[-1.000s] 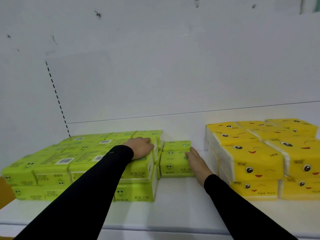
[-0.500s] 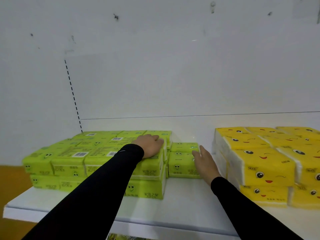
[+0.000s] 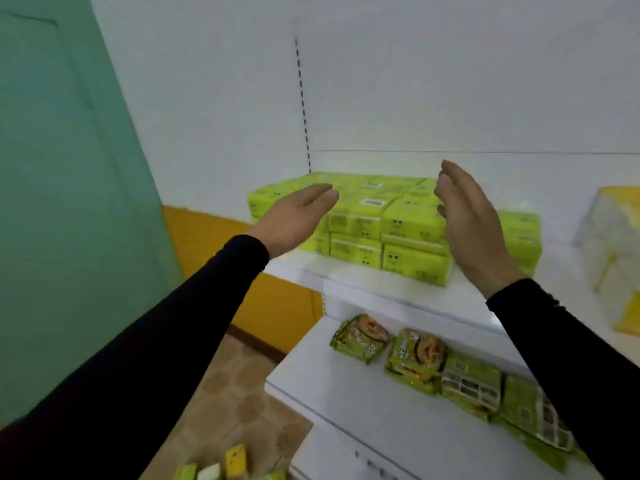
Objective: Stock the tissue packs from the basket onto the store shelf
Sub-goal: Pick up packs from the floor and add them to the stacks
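Both hands, left hand [image 3: 294,220] and right hand [image 3: 471,223], empty with fingers straight before stacked green tissue packs [image 3: 377,223] on shelf [image 3: 391,289]; more packs [image 3: 221,469] wait below.

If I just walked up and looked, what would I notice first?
Probably the bright green tissue packs, stacked in two layers on the white shelf. Right in front of them, the left hand and right hand are raised with fingers straight, holding nothing. On the shelf below lies a row of green snack packets, and a few more tissue packs peek in at the bottom edge.
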